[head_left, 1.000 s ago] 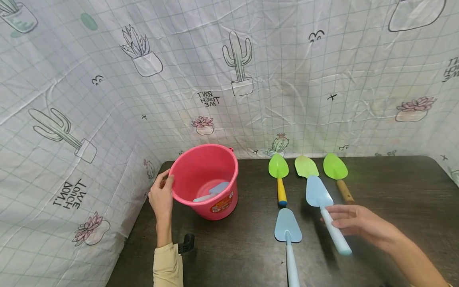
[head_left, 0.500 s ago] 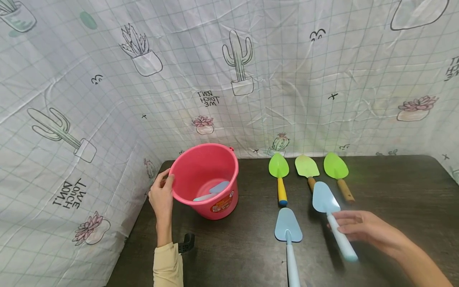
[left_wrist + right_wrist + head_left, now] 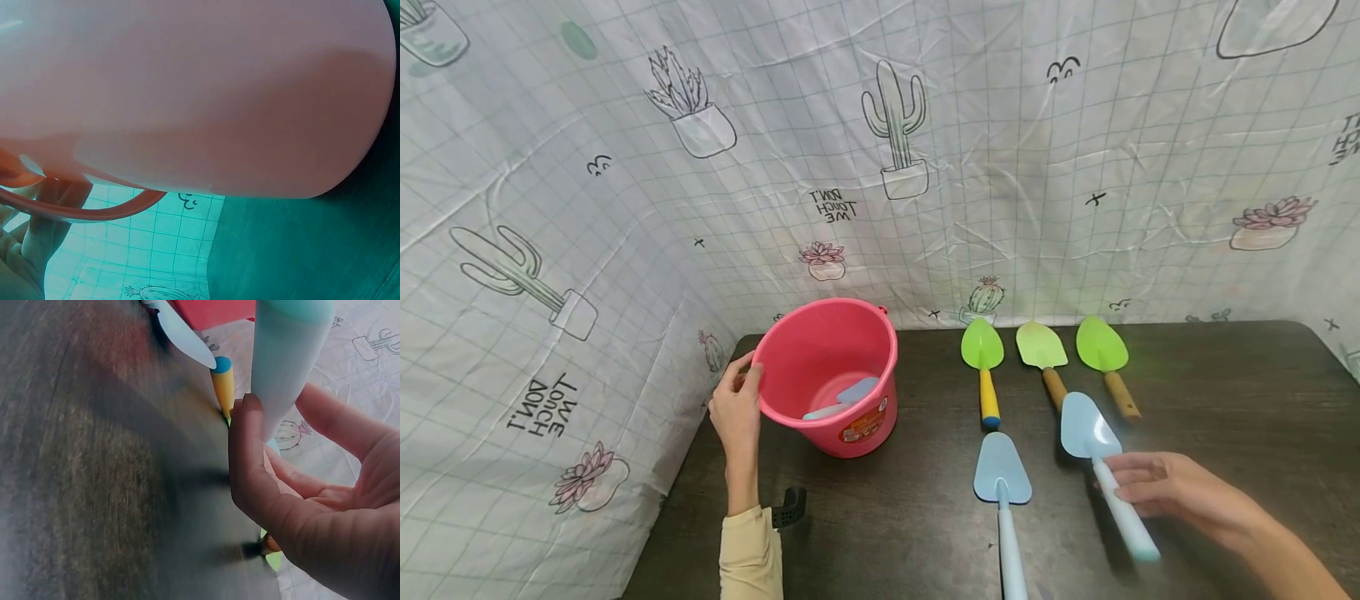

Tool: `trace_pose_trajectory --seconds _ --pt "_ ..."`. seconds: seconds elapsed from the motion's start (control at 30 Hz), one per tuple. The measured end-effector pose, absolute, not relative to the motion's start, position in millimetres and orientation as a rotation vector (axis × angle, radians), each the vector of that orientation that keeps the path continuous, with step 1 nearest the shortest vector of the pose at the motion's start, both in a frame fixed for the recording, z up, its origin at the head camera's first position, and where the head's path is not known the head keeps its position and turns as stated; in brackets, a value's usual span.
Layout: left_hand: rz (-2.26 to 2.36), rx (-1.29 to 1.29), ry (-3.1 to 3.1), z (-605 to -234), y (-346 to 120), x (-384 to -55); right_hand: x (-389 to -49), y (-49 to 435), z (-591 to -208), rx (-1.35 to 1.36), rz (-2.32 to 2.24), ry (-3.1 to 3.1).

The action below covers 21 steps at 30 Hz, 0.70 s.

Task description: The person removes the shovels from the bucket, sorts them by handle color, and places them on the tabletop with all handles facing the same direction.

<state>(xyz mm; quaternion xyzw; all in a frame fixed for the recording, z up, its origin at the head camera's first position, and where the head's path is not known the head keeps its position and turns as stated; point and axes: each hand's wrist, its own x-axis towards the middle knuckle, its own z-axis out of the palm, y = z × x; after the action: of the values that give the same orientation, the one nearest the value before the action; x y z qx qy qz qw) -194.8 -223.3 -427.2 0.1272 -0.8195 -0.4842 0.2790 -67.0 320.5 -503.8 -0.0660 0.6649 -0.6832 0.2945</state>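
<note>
My left hand [image 3: 736, 408] grips the left rim of a pink bucket [image 3: 891, 392], thumb over the edge; the left wrist view shows the fingers at the bucket's handle or rim band. A pale blue trowel [image 3: 861, 389] lies inside the bucket. Above the table on the right, my right hand [image 3: 1180, 493] pinches the white handle of another pale blue trowel [image 3: 1084, 427], its blade pointing away. In the right wrist view that handle [image 3: 284, 362] sits between thumb and fingers. A third pale blue trowel [image 3: 1002, 475] lies on the table to its left.
Along the back of the dark table [image 3: 895, 533] lie a green trowel with a yellow handle [image 3: 988, 396] and two green trowels with wooden handles, one in the middle [image 3: 1042, 346] and one at right [image 3: 1102, 343]. A patterned cloth [image 3: 1000, 183] hangs behind and at the left.
My right hand has moved toward me and slightly right with its trowel, uncovering the middle green trowel's wooden handle. The left hand and the bucket stay in place.
</note>
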Motion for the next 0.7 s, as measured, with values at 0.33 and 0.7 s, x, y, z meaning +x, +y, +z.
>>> trace_pose_trajectory --seconds 0.33,0.7 --pt "-1.284 0.336 -2.203 -427 -223 -195 -56 323 -505 -0.129 -1.73 1.795" --pt "-1.306 0.341 -2.21 -425 -222 -194 -49 327 -510 -0.09 -1.731 1.68"
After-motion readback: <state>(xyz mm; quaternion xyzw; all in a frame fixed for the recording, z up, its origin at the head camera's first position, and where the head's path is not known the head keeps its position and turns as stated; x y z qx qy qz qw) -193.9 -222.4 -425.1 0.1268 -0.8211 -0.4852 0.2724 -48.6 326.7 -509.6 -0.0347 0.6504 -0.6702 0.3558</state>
